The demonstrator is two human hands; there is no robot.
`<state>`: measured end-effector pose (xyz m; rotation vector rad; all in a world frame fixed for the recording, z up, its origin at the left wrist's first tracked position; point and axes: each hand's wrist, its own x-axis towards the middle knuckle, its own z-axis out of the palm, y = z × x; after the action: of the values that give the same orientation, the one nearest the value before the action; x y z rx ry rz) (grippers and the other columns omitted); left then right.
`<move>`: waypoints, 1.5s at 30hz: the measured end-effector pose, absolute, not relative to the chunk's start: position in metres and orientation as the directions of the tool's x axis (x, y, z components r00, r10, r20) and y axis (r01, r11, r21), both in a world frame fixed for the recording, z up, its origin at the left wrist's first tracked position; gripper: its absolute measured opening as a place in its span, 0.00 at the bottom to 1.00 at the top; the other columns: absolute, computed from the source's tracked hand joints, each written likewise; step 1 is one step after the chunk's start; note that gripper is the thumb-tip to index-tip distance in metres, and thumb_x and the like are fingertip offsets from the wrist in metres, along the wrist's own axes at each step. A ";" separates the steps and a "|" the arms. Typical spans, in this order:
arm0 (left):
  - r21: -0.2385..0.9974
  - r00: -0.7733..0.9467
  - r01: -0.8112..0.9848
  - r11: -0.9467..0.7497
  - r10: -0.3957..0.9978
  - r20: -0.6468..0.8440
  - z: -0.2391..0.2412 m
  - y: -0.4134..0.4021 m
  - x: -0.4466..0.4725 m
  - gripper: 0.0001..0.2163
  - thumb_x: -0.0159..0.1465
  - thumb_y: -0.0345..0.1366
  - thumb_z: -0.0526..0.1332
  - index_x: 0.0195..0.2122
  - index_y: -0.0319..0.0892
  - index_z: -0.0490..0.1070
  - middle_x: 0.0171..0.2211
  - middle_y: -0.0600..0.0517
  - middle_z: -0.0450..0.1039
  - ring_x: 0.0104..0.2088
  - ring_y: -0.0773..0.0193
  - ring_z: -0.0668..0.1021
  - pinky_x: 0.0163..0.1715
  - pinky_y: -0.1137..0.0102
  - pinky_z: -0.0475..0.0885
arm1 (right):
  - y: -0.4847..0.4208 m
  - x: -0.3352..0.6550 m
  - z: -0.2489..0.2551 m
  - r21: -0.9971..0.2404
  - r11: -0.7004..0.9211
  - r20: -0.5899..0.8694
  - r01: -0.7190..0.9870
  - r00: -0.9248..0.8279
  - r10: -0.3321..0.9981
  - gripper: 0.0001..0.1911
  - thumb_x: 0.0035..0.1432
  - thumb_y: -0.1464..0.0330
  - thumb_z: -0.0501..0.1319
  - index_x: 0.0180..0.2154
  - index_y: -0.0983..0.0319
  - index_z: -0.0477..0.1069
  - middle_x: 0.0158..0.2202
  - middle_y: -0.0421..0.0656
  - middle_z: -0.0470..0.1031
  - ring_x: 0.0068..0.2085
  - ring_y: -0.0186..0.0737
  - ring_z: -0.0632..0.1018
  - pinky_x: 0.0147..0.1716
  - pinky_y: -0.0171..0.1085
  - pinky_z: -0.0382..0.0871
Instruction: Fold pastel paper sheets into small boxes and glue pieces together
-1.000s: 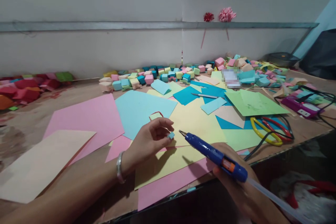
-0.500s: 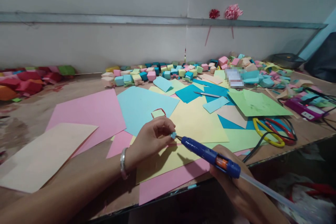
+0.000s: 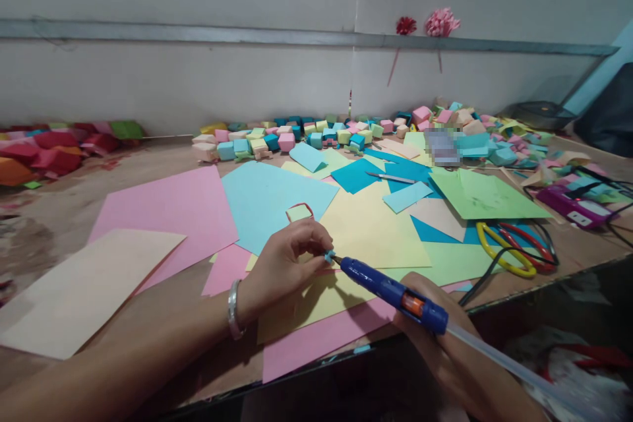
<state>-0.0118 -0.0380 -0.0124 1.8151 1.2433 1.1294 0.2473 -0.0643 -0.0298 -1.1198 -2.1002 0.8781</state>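
Clock centred on the small blue paper piece (image 3: 329, 256), held above the bench (image 3: 163, 158). Left hand (image 3: 291, 260): thumb and fingers narrowed, pinching that piece. Right hand (image 3: 420, 310): wrapped round the glue gun (image 3: 386, 285) at 4 o'clock, nozzle at the piece; contact too small to confirm.

Risks, as judged: nozzle sits very near the left fingertips, so a slip or jerk might burn them. Too hard a squeeze could flood so tiny a piece. Black cord (image 3: 479, 279) crosses the yellow loop (image 3: 519, 271) at 3 o'clock; a snag might tug the gun.

Count: one piece in hand, one gun, one clear glue stick (image 3: 494, 358) behind it. One knife (image 3: 395, 178), between 1 and 2. Two loops, the yellow and a red loop (image 3: 537, 242). Two flowers, red (image 3: 406, 26) and pink (image 3: 442, 23), 1 o'clock. One purple power strip (image 3: 573, 208), toward 3. Paper cubes (image 3: 285, 142), 11 to 2: many, overlapping, uncountable.
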 end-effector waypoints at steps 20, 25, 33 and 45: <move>0.811 0.213 0.423 -0.405 0.914 0.345 -0.011 -0.038 -0.012 0.06 0.55 0.22 0.64 0.30 0.40 0.72 0.33 0.52 0.70 0.34 0.66 0.73 0.35 0.68 0.69 | -0.064 0.248 -0.031 -0.747 0.457 0.218 0.484 -0.471 0.855 0.12 0.66 0.59 0.53 0.31 0.58 0.63 0.27 0.37 0.65 0.26 0.34 0.66 0.25 0.32 0.59; 0.796 0.214 0.437 -0.419 0.908 0.361 -0.013 -0.038 -0.012 0.06 0.56 0.22 0.63 0.31 0.41 0.72 0.34 0.52 0.71 0.35 0.66 0.73 0.36 0.67 0.70 | -0.066 0.247 -0.030 -0.730 0.485 0.241 0.482 -0.483 0.842 0.12 0.65 0.60 0.53 0.31 0.58 0.62 0.27 0.37 0.65 0.26 0.34 0.66 0.25 0.32 0.59; 0.779 0.225 0.460 -0.426 0.905 0.361 -0.010 -0.039 -0.012 0.05 0.57 0.25 0.63 0.31 0.42 0.72 0.33 0.52 0.71 0.35 0.65 0.73 0.36 0.67 0.70 | -0.064 0.247 -0.027 -0.738 0.470 0.221 0.483 -0.485 0.846 0.13 0.66 0.60 0.52 0.31 0.59 0.62 0.27 0.38 0.65 0.26 0.34 0.66 0.25 0.32 0.60; 0.817 0.215 0.427 -0.386 0.922 0.323 -0.010 -0.038 -0.011 0.05 0.56 0.24 0.64 0.31 0.41 0.72 0.33 0.52 0.70 0.34 0.66 0.72 0.35 0.68 0.68 | -0.066 0.248 -0.028 -0.749 0.439 0.179 0.495 -0.487 0.855 0.11 0.66 0.60 0.52 0.33 0.58 0.63 0.29 0.38 0.67 0.28 0.35 0.68 0.27 0.33 0.61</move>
<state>-0.0113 -0.0383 -0.0103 1.9166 1.2436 1.1080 0.2484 -0.0657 -0.0279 -1.1303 -2.1456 0.8584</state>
